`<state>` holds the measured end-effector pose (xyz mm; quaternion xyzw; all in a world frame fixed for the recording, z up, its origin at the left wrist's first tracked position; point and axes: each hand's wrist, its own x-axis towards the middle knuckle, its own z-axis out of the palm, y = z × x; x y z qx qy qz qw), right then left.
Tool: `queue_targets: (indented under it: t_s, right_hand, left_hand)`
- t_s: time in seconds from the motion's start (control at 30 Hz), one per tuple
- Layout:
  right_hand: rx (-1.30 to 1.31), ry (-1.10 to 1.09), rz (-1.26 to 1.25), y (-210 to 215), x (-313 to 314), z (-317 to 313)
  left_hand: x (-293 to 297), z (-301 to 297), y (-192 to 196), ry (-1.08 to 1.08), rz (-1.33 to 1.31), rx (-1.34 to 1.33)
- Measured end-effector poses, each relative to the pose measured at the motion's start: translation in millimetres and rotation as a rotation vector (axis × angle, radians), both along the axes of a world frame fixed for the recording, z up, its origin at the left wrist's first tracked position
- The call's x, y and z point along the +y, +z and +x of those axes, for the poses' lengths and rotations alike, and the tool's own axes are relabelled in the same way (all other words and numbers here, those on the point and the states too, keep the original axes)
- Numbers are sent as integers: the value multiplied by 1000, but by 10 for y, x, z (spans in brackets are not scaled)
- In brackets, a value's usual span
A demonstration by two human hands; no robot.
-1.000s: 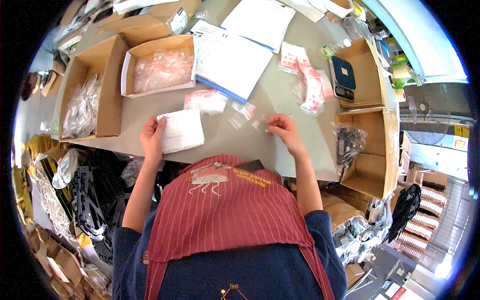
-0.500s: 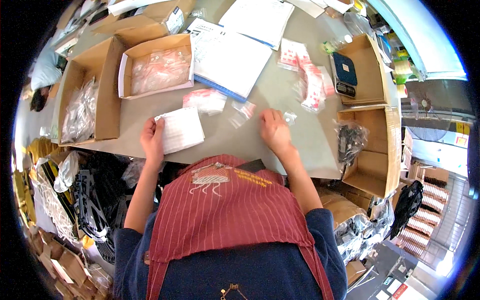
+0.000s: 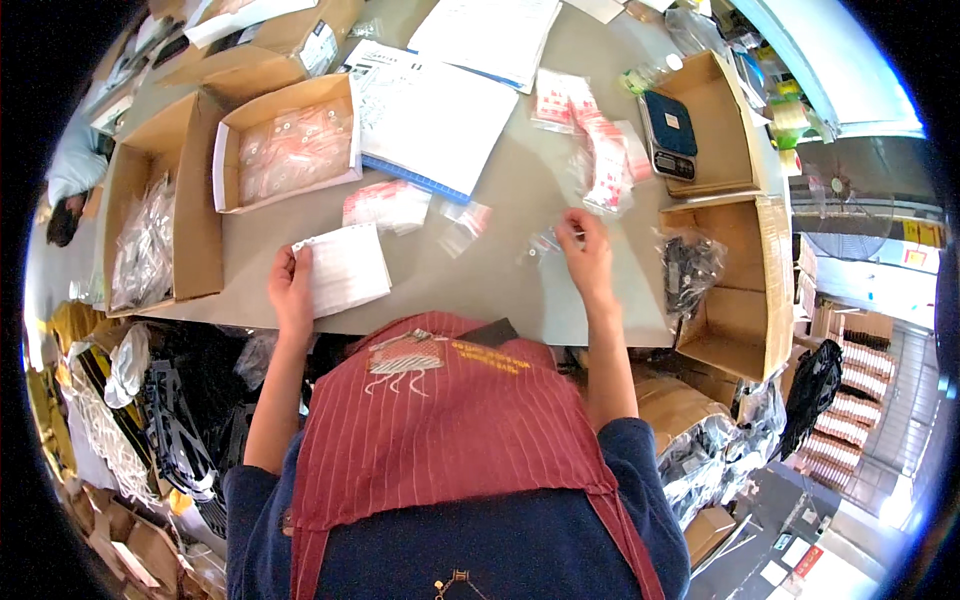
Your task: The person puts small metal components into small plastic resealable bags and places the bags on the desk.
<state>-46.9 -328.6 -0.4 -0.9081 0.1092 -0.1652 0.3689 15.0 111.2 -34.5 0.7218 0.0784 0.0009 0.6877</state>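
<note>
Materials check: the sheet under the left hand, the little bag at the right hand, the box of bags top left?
Sheet: looks like matte white paper, flat, with faint print. Small bag: probably thin clear plastic, glossy and see-through. Box: brown corrugated cardboard by its look, dull with raw-cut flaps.

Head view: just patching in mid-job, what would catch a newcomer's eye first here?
Probably the person's two hands on the grey table: the left hand grips a white sheet of labels at the near edge, and the right hand fingers a small clear bag. Next come the open cardboard boxes, one at far left holding clear packets, and the scatter of red-and-white packets to the right.
</note>
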Motion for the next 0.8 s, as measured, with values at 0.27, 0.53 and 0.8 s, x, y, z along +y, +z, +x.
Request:
queue_targets:
  t_s: [0.27, 0.53, 0.8]
  right_hand:
    - [185, 106, 221, 92, 459, -20]
    - [351, 53, 296, 195, 524, 1]
    - [115, -87, 273, 75, 99, -72]
  left_hand:
    - [25, -6, 42, -31, -9, -10]
    - [11, -19, 26, -18, -30, 15]
    - [-5, -19, -33, -17, -19, -14]
